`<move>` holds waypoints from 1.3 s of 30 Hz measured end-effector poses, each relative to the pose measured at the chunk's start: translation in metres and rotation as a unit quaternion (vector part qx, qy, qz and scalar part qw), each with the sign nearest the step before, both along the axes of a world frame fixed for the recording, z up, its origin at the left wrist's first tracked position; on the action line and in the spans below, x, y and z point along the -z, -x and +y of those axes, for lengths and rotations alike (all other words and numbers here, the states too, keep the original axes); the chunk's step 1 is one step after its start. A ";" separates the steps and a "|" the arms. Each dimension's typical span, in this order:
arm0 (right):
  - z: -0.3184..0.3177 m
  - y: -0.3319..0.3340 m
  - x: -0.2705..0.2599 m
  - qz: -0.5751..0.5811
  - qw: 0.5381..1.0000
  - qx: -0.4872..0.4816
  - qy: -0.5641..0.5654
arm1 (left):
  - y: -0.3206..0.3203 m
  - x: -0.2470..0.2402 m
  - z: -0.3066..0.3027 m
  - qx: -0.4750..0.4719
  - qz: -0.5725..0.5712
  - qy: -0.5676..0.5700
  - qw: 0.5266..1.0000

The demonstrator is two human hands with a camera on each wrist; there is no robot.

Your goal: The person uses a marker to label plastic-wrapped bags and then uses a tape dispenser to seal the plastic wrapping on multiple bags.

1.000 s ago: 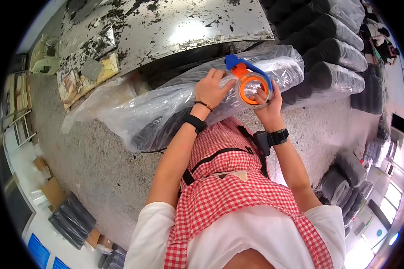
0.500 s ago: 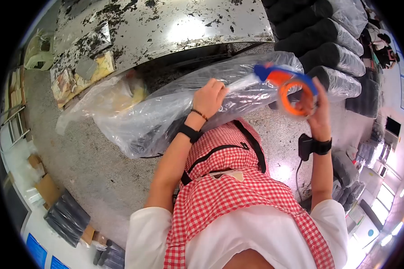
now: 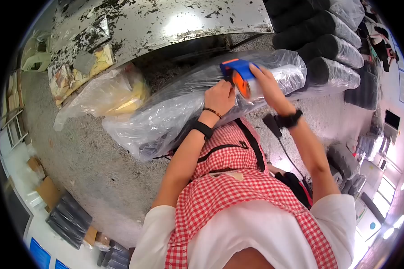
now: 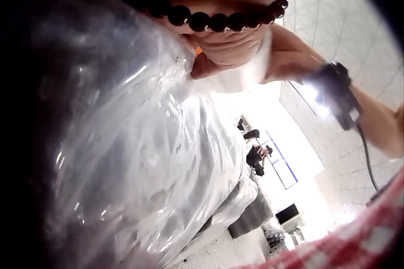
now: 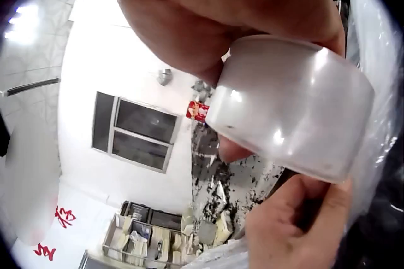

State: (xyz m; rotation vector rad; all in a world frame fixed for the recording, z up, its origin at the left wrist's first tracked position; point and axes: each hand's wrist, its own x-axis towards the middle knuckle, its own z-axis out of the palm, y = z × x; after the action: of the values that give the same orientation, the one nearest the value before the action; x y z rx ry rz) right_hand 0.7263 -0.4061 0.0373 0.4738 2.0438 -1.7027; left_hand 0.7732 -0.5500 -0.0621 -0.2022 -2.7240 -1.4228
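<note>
In the head view a long clear plastic bag (image 3: 166, 112) with dark contents lies across the person's lap. The left hand (image 3: 220, 97) has curled fingers and pinches the bag's upper side; the exact grip is partly hidden. Close beside it, the right hand (image 3: 271, 89) grips a blue and orange tape dispenser (image 3: 242, 68), tilted with its front end by the left fingers. The right wrist view shows the wide clear tape roll (image 5: 290, 108) under the right hand (image 5: 233, 17), with the left hand (image 5: 297, 225) just below its rim. Plastic fills much of the left wrist view.
A metal table (image 3: 166, 27) with black flakes stands ahead. Dark rolls in clear plastic (image 3: 332, 71) are stacked at the right. A yellowish bag (image 3: 125, 96) lies at the left, near the table's edge. A cable (image 3: 292, 159) hangs from the right wrist.
The right hand swung out to the right with the dispenser, a clear strip stretching from the left hand, then came back beside that hand. The dispenser is now turned on edge.
</note>
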 end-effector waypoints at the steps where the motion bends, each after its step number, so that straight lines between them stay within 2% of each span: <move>1: 0.005 -0.016 -0.013 0.071 0.997 -0.005 -0.023 | 0.010 -0.001 -0.003 0.001 0.004 0.000 1.000; 3: 0.021 -0.070 -0.042 0.080 0.996 0.004 -0.044 | 0.024 0.000 -0.014 -0.007 -0.016 0.028 0.999; 5: 0.056 -0.139 -0.043 -0.032 0.999 0.023 -0.002 | 0.048 0.005 -0.026 -0.007 -0.025 0.038 0.999; 6: 0.073 -0.174 -0.032 0.047 0.992 -0.040 -0.114 | 0.059 0.005 -0.031 -0.009 -0.028 0.044 0.999; 7: 0.086 -0.204 -0.014 0.125 0.961 -0.101 -0.223 | 0.066 0.006 -0.036 -0.010 -0.018 0.040 0.999; 9: 0.100 -0.247 0.031 0.075 0.966 -0.070 -0.238 | 0.071 0.007 -0.040 0.000 -0.027 0.042 0.999; 10: 0.088 -0.235 0.043 0.053 0.958 -0.081 -0.271 | 0.070 0.006 -0.038 0.002 -0.027 0.047 0.999; 12: 0.077 -0.214 0.115 0.052 0.960 -0.054 -0.268 | 0.057 0.004 -0.029 0.010 -0.034 0.057 0.998; 13: 0.070 -0.195 0.126 0.054 0.962 -0.055 -0.262 | 0.048 0.002 -0.024 0.005 -0.029 0.052 0.998; 14: 0.060 -0.181 0.132 0.021 0.917 -0.165 -0.363 | 0.040 -0.001 -0.020 0.010 -0.036 0.051 0.998; 15: 0.049 -0.171 0.137 -0.005 0.847 -0.272 -0.456 | 0.037 -0.004 -0.020 0.012 -0.038 0.050 0.998; 16: 0.064 -0.180 0.150 -0.049 0.863 -0.313 -0.393 | 0.030 -0.009 -0.019 0.037 -0.036 0.069 0.996; 17: 0.082 -0.188 0.142 -0.055 0.871 -0.339 -0.351 | 0.026 -0.014 -0.023 0.055 -0.034 0.093 0.994; 18: 0.097 -0.186 0.121 -0.063 0.845 -0.384 -0.367 | 0.023 -0.020 -0.027 0.077 0.032 0.113 0.990; 19: 0.123 -0.196 0.133 -0.053 0.880 -0.282 -0.377 | 0.010 -0.024 -0.031 0.104 0.087 0.131 0.982; 20: 0.130 -0.176 0.093 -0.129 0.935 -0.225 -0.242 | -0.005 -0.038 -0.043 0.108 0.126 0.148 0.975; 21: 0.124 -0.146 0.039 -0.081 0.949 -0.226 -0.204 | -0.015 -0.055 -0.056 0.114 0.172 0.161 0.965; 22: 0.135 -0.120 0.019 -0.122 0.961 -0.227 -0.098 | -0.028 -0.075 -0.072 0.095 0.166 0.177 0.965; 23: 0.129 -0.097 -0.012 -0.078 0.978 -0.181 -0.075 | -0.045 -0.091 -0.093 0.077 0.163 0.189 0.965; 24: 0.125 -0.072 -0.007 0.028 0.989 -0.137 0.052 | -0.065 -0.096 -0.115 0.022 0.173 0.231 0.957; 25: 0.104 -0.034 -0.021 0.078 0.982 -0.143 0.100 | -0.085 -0.093 -0.136 -0.032 0.181 0.270 0.945; 26: 0.085 0.002 -0.016 0.109 0.982 -0.148 0.029 | -0.104 -0.093 -0.159 -0.076 0.139 0.305 0.939; 27: 0.046 0.039 -0.008 0.231 0.962 -0.142 -0.025 | -0.117 -0.088 -0.171 -0.123 0.092 0.339 0.928; 28: 0.013 0.081 0.006 0.292 0.936 -0.198 -0.021 | -0.120 -0.081 -0.170 -0.136 0.086 0.344 0.925; 29: -0.010 0.121 0.027 0.305 0.895 -0.288 -0.151 | -0.129 -0.079 -0.172 -0.220 0.084 0.333 0.913; 30: -0.039 0.151 0.059 0.431 0.805 -0.296 -0.279 | -0.140 -0.079 -0.178 -0.305 0.079 0.327 0.891; 31: -0.061 0.177 0.078 0.440 0.774 -0.326 -0.318 | -0.150 -0.079 -0.178 -0.329 0.068 0.347 0.876; 32: -0.078 0.197 0.098 0.444 0.760 -0.328 -0.342 | -0.152 -0.077 -0.172 -0.356 0.030 0.306 0.882; 33: -0.083 0.221 0.131 0.434 0.725 -0.351 -0.402 | -0.151 -0.072 -0.165 -0.385 -0.004 0.258 0.886; 35: -0.087 0.252 0.181 0.359 0.725 -0.401 -0.429 | -0.153 -0.058 -0.160 -0.394 -0.085 0.068 0.913; 36: -0.076 0.272 0.211 0.485 0.676 -0.417 -0.364 | -0.155 -0.051 -0.155 -0.421 -0.090 0.078 0.899; 37: -0.090 0.258 0.178 0.374 0.679 -0.441 -0.452 | -0.160 -0.043 -0.150 -0.413 -0.088 0.076 0.903; 38: -0.090 0.247 0.170 0.463 0.639 -0.410 -0.458 | -0.165 -0.039 -0.151 -0.403 -0.084 0.071 0.909; 39: -0.107 0.210 0.125 0.548 0.637 -0.409 -0.356 | -0.170 -0.043 -0.156 -0.422 -0.087 0.067 0.900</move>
State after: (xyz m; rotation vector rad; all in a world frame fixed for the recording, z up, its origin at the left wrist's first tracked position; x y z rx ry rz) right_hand 0.5158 -0.5135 -0.0877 -1.4932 2.8995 -0.4402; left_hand 0.9433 -0.7055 -0.0190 1.0171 -2.4741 -1.0064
